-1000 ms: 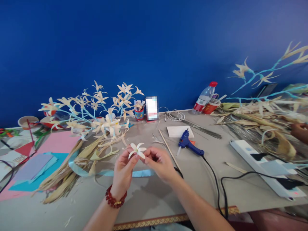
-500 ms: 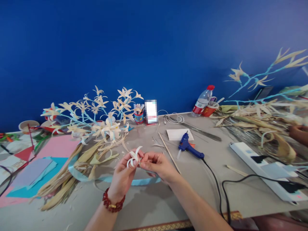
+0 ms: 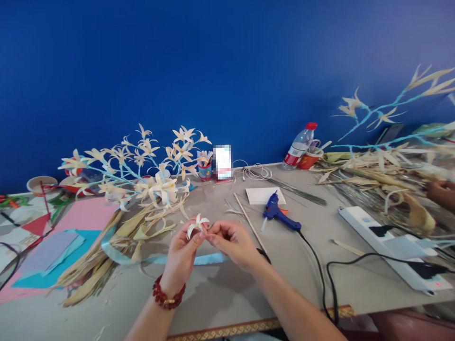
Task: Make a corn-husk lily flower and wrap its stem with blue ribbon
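A small cream husk flower (image 3: 196,224) is pinched between both of my hands above the grey table (image 3: 220,289). My left hand (image 3: 181,255), with a red bead bracelet at the wrist, grips its base from below. Fingers of my right hand (image 3: 232,241) are closed against the flower's right side. Under my hands a light blue ribbon (image 3: 159,258) lies on the table. A thin wooden stick (image 3: 250,227) sits just right of my right hand.
A blue glue gun (image 3: 279,214) with a black cord lies right of centre, near a white card (image 3: 265,194). Finished husk flower branches (image 3: 142,161) and dry husks (image 3: 106,255) fill the left. A power strip (image 3: 391,246), bottle (image 3: 300,144) and another person's hand (image 3: 441,192) are on the right.
The flower was turned in my fingers: its petals were spread wide, then curled sideways, and now point up again. Both hands stay together at the same spot.
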Motion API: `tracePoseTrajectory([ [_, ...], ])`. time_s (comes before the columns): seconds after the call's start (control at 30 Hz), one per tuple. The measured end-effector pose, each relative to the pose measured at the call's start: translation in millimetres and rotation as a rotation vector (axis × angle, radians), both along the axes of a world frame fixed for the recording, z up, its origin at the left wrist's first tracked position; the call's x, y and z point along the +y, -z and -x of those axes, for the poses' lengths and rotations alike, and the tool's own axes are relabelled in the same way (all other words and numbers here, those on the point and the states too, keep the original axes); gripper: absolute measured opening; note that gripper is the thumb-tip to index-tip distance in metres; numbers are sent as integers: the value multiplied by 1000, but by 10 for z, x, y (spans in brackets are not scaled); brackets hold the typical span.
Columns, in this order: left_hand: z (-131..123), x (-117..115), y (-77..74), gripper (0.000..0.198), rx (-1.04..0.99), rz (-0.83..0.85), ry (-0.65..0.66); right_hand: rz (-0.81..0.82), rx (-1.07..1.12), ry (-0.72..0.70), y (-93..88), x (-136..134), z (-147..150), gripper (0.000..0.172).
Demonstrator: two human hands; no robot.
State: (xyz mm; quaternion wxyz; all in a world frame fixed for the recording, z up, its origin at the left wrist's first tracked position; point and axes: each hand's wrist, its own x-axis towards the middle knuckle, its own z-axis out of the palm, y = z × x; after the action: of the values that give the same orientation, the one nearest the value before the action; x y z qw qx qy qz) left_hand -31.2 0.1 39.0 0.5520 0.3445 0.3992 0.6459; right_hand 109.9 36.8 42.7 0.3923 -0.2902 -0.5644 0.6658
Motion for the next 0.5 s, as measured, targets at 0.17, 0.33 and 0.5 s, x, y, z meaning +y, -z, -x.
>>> tracePoseTrajectory([
  [0.17, 36, 5, -34, 6, 60, -63, 67, 97, 12, -119, 15, 65, -60, 31],
  [0.33, 47, 2, -35, 5, -6, -46, 116, 189, 70, -155, 3, 63, -52, 31],
  [0.5, 35, 5, -12, 6, -120, -56, 153, 201, 135, -149, 15, 47, -17, 29],
])
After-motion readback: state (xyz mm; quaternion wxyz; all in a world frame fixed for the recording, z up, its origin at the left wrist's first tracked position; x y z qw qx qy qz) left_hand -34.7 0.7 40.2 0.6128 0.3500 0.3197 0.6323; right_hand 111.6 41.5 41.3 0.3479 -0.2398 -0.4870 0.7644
